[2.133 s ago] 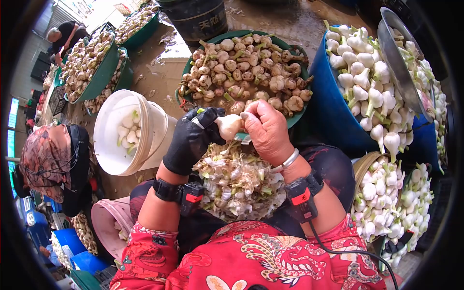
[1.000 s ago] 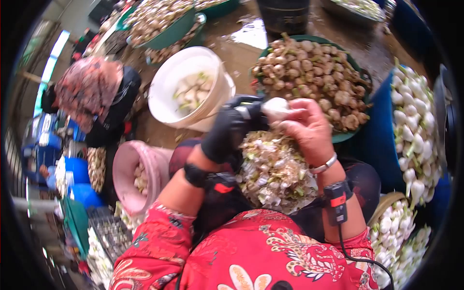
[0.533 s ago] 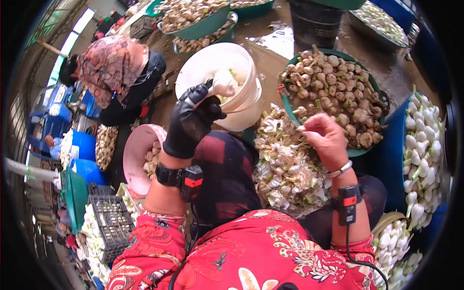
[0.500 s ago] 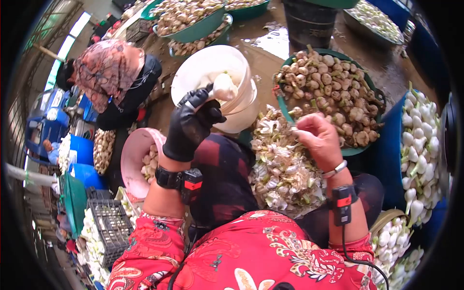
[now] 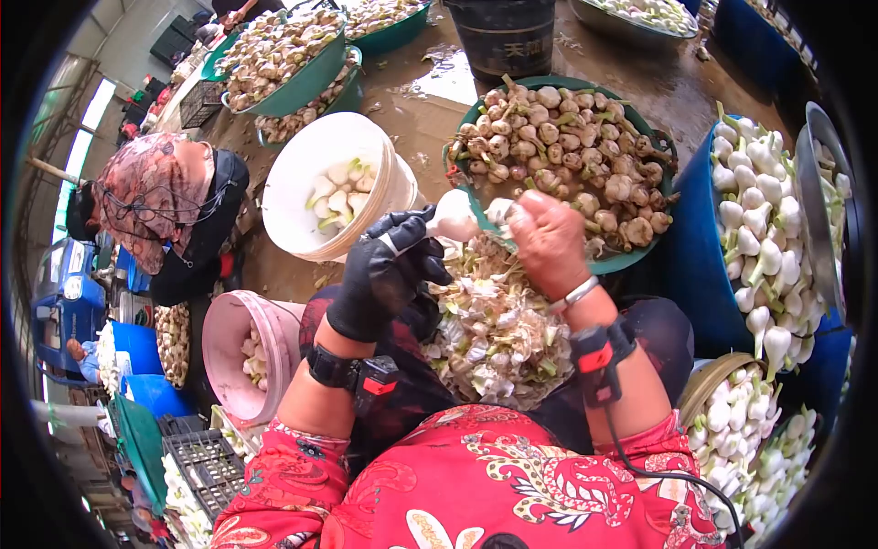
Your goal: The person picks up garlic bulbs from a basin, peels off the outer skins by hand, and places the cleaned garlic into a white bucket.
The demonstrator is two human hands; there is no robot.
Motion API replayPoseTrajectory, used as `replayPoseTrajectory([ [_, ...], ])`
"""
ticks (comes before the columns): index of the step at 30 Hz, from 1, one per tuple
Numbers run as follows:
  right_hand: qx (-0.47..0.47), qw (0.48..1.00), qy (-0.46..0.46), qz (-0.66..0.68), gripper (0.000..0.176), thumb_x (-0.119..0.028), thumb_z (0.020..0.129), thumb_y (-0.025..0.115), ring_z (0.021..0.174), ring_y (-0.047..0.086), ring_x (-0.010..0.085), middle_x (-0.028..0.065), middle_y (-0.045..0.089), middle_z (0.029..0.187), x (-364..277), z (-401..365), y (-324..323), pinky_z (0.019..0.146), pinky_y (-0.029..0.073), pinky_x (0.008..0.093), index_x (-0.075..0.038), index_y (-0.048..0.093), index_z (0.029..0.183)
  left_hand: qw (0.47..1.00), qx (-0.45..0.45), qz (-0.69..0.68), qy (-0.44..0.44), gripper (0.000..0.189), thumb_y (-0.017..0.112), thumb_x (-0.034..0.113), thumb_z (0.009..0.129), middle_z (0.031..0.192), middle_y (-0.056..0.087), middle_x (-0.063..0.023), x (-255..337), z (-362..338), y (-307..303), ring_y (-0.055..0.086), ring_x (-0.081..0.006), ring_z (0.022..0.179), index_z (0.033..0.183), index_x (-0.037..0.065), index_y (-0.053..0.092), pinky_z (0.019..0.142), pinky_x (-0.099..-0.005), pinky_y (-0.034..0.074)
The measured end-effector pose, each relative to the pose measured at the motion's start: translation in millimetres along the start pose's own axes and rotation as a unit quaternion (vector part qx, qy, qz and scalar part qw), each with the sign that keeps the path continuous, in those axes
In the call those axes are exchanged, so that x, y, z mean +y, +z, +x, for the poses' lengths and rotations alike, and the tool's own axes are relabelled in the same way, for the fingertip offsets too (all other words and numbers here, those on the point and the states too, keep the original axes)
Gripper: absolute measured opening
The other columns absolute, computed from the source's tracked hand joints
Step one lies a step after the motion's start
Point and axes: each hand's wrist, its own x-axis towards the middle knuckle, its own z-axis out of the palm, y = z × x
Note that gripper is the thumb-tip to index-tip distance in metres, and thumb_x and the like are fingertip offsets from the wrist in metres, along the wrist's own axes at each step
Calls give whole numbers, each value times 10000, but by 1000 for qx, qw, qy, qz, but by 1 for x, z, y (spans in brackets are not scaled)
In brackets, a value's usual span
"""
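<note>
My left hand (image 5: pixel 389 270), in a black glove, is closed around a peeled white garlic bulb (image 5: pixel 453 218) by its stem end. My bare right hand (image 5: pixel 551 240) is close beside the bulb, its fingers pinched on a whitish scrap of garlic skin (image 5: pixel 498 212). Under both hands lies a heap of garlic peelings (image 5: pixel 498 320) at my lap. Beyond it stands a green basin (image 5: pixel 631 261) full of unpeeled garlic bulbs (image 5: pixel 585 151). Left of that, a white bucket (image 5: pixel 293 215) holds several peeled bulbs (image 5: pixel 343 194).
A pink bucket (image 5: pixel 224 343) with garlic stands at my left. To my right, a blue tub (image 5: pixel 700 247) is heaped with clean bulbs, with a basket (image 5: pixel 700 389) below it. A black bucket (image 5: pixel 503 41) stands ahead. Another person (image 5: pixel 155 197) bends over at the left.
My left hand has moved from over the white bucket toward my right hand, still holding the bulb. My right hand has come up to the bulb. The camera view has shifted.
</note>
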Motion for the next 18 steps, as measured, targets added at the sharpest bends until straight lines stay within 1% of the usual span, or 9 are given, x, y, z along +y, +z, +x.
replayPoseTrajectory([
  [4, 3, 997, 29, 73, 90, -7, 755, 554, 502, 438, 94, 64, 463, 542, 15, -3, 8, 480, 357, 277, -19, 526, 671, 988, 74, 104, 90, 324, 514, 244, 925, 763, 595, -71, 28, -22, -22, 584, -169, 603, 1128, -2, 574, 589, -309, 511],
  [7, -56, 985, 138, 83, 63, -7, 756, 555, 539, 482, 74, 14, 528, 562, 19, -12, 0, 500, 379, 249, -37, 578, 706, 859, 141, 410, 273, 300, 501, 232, 939, 830, 607, -79, 87, -63, -80, 605, -167, 647, 1103, -2, 592, 610, -288, 515],
  [8, -88, 980, 175, 40, 51, -23, 754, 569, 563, 529, 107, 49, 563, 582, 16, -11, -6, 536, 419, 253, -39, 616, 743, 864, 251, 345, 266, 252, 475, 169, 951, 871, 614, -80, 106, -82, -103, 618, -164, 736, 1080, -7, 601, 646, -264, 507],
  [10, -106, 984, 132, -47, 50, -33, 749, 581, 557, 533, 135, 62, 574, 591, 24, -15, -15, 546, 432, 267, -40, 630, 756, 621, 282, 628, 375, 158, 545, 109, 886, 739, 597, -35, 133, -120, -187, 561, -137, 653, 993, 32, 632, 582, -286, 454],
  [11, -121, 979, 92, -135, 56, -43, 744, 592, 552, 536, 162, 75, 585, 600, 31, -19, -21, 556, 444, 280, -41, 643, 769, 646, 346, 645, 216, 147, 599, 158, 860, 678, 570, -69, 152, -146, -213, 538, -174, 646, 838, 15, 627, 593, -339, 430],
  [13, -127, 974, 77, -169, 49, -56, 718, 626, 544, 559, 223, 101, 590, 612, 50, -20, -33, 569, 467, 323, -32, 635, 760, 484, 278, 820, 130, 273, 644, 223, 846, 661, 556, -110, 163, -168, -254, 511, -213, 619, 718, -14, 595, 613, -379, 407],
  [16, -76, 963, 250, 60, 73, -52, 700, 674, 576, 548, 105, 8, 567, 605, 22, -7, -56, 553, 456, 261, -43, 602, 693, 729, 298, 585, 195, 209, 633, 192, 842, 725, 598, -99, 137, -118, -171, 550, -193, 654, 825, -16, 649, 652, -316, 441],
  [17, -2, 957, 249, 152, 81, -39, 710, 673, 576, 492, 60, -24, 550, 621, 11, -3, -64, 535, 422, 226, -47, 594, 697, 613, 180, 717, 280, 186, 625, 172, 834, 772, 624, -79, 132, -93, -141, 575, -184, 706, 871, -6, 665, 684, -287, 452],
  [18, 37, 964, 238, 113, 64, -32, 720, 665, 579, 507, 62, -15, 566, 641, 16, -1, -74, 537, 425, 226, -37, 602, 728, 719, 161, 640, 216, 178, 609, 149, 823, 818, 643, -80, 123, -66, -101, 600, -184, 762, 895, -1, 673, 696, -299, 458],
])
